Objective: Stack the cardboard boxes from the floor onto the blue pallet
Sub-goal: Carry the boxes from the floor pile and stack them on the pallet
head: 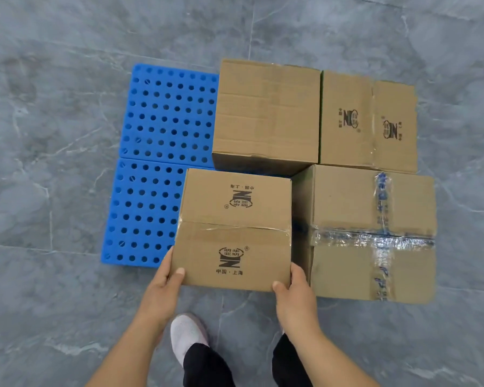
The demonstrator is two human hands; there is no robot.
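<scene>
A blue perforated pallet [154, 163] lies on the grey floor. Three cardboard boxes sit on its right part: a plain one [266, 113] at the far middle, a logo-printed one [369, 121] at the far right, and a taped one [372, 233] at the near right. I hold a fourth box [232, 227] with printed logos over the pallet's near middle, beside the taped box. My left hand [165, 286] grips its near left corner, thumb on top. My right hand [294, 291] grips its near right corner, thumb on top.
The pallet's left half shows bare blue surface with round holes. Grey marble-patterned floor tiles [53, 191] surround the pallet. My foot in a light shoe [186, 336] stands on the floor just in front of the held box.
</scene>
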